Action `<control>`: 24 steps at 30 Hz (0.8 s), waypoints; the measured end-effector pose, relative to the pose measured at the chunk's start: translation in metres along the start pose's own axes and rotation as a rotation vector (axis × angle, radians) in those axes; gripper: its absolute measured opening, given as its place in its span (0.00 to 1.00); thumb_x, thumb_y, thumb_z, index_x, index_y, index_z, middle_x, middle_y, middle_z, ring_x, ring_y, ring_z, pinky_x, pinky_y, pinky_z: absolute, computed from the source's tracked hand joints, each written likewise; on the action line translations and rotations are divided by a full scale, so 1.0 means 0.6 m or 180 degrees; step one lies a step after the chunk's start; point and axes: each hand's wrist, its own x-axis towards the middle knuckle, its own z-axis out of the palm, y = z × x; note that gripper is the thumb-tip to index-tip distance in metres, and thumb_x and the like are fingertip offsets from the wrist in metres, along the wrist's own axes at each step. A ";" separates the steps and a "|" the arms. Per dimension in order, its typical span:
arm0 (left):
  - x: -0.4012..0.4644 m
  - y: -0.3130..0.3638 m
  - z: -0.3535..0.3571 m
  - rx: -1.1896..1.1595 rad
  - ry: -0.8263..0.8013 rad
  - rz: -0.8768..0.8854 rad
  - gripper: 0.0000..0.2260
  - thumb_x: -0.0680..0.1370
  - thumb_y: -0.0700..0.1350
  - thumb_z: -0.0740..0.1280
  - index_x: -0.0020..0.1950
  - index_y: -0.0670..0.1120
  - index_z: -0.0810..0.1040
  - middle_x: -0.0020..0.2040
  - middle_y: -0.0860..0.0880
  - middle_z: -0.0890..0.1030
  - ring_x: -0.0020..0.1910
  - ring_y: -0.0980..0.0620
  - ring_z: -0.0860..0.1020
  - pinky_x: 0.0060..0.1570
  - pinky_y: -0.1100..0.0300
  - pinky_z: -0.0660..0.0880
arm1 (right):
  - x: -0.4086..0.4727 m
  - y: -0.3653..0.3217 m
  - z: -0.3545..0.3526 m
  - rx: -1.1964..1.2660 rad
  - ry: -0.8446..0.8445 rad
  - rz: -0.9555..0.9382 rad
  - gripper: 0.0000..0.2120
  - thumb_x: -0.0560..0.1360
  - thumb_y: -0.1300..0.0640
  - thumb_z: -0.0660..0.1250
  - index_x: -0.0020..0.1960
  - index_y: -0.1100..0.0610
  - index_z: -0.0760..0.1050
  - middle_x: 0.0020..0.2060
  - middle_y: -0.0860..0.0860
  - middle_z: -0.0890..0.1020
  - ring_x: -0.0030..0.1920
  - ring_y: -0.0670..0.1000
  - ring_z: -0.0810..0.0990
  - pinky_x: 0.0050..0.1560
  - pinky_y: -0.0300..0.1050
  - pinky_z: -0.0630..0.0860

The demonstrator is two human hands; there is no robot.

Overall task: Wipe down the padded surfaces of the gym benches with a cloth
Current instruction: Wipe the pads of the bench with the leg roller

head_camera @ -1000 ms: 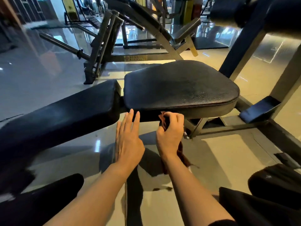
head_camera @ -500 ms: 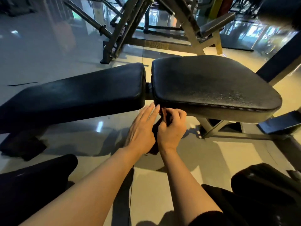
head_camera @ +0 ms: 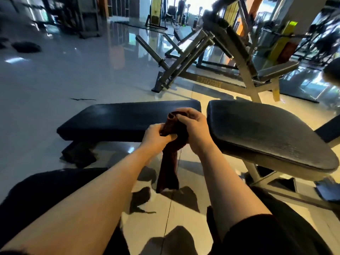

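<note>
A dark brown cloth (head_camera: 170, 162) hangs between my two hands in front of the bench. My left hand (head_camera: 156, 138) grips its upper part from the left. My right hand (head_camera: 195, 128) holds the bunched top from the right, fingers curled over it. Behind my hands lies the long black back pad (head_camera: 117, 119) of the bench. The wider black seat pad (head_camera: 266, 133) sits to the right, its near edge beside my right wrist. The cloth's lower end dangles above the floor, touching neither pad.
A grey metal frame (head_camera: 261, 179) holds up the seat pad at right. Another machine with slanted steel bars (head_camera: 202, 52) stands behind the bench. Glossy tiled floor (head_camera: 55, 80) stretches to the left. My dark-clothed knees (head_camera: 46, 190) fill the bottom corners.
Both hands have come away from the seat pad's front edge and lifted the cloth up. My left hand, flat before, now grips the cloth. The view has swung left and up.
</note>
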 end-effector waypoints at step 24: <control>-0.098 0.014 -0.438 -0.0538 0.2559 -0.0480 0.15 0.75 0.37 0.71 0.60 0.39 0.75 0.54 0.43 0.81 0.48 0.50 0.79 0.37 0.66 0.72 | -0.004 -0.073 0.448 0.0789 -0.1950 0.1224 0.11 0.81 0.61 0.61 0.59 0.63 0.78 0.53 0.66 0.82 0.54 0.65 0.81 0.56 0.62 0.78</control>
